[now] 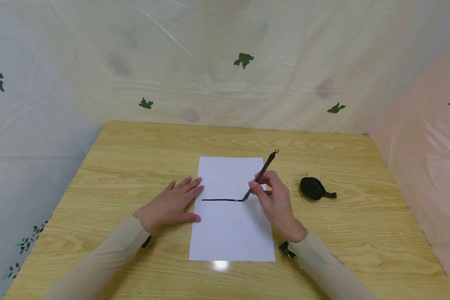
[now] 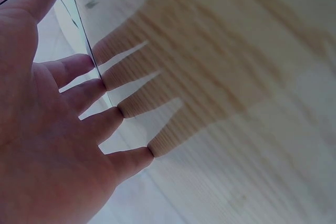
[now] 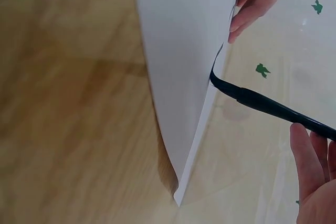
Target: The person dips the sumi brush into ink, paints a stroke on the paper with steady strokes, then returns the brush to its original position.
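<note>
A sheet of white paper [image 1: 230,233] lies on the table, crossed by a black ink line [image 1: 221,200]. My right hand [image 1: 276,204] pinches a dark writing brush [image 1: 263,170] between thumb and fingers. The brush leans to the upper right, and its bent tip touches the paper at the line's right end. In the right wrist view the brush [image 3: 268,104] shows its bristles bowed against the sheet. My left hand [image 1: 172,205] lies with fingers spread, its fingertips and thumb on the paper's left edge. From below, the left wrist view shows that hand's palm [image 2: 58,140].
To the right of the paper sits a small black ink dish [image 1: 312,188] with a short handle, dark specks beside it. The wooden table [image 1: 135,146] meets a pale cloth backdrop [image 1: 195,62] with green bird-like shapes at its back edge.
</note>
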`<state>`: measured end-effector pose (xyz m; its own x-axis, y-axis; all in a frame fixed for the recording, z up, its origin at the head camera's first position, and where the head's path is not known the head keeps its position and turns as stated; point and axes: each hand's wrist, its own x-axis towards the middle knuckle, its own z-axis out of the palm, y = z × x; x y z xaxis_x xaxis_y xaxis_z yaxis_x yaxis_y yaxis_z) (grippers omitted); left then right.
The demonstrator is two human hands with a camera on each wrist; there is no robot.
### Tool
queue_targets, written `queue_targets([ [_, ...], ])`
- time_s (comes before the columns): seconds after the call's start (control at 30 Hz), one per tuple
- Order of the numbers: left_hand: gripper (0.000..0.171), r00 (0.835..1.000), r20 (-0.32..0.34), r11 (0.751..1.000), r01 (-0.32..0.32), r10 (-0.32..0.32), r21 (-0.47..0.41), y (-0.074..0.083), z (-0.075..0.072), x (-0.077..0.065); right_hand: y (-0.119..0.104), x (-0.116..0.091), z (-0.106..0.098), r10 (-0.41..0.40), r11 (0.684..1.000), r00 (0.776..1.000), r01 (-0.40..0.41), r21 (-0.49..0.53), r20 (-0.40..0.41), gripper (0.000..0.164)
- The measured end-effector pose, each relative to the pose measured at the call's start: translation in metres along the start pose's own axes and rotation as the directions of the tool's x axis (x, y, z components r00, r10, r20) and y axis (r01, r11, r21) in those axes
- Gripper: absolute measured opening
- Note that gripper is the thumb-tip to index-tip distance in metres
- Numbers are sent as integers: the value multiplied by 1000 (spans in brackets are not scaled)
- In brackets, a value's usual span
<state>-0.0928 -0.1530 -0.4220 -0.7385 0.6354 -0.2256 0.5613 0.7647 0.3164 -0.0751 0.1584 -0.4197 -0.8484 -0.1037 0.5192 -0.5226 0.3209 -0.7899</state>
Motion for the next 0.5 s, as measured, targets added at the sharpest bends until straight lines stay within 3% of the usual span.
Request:
queue_targets([
  [0.5, 91, 1000, 2, 1000, -1, 1, 11, 0, 0, 0, 0, -1, -2, -1, 1000, 1000, 1, 0, -20, 28],
])
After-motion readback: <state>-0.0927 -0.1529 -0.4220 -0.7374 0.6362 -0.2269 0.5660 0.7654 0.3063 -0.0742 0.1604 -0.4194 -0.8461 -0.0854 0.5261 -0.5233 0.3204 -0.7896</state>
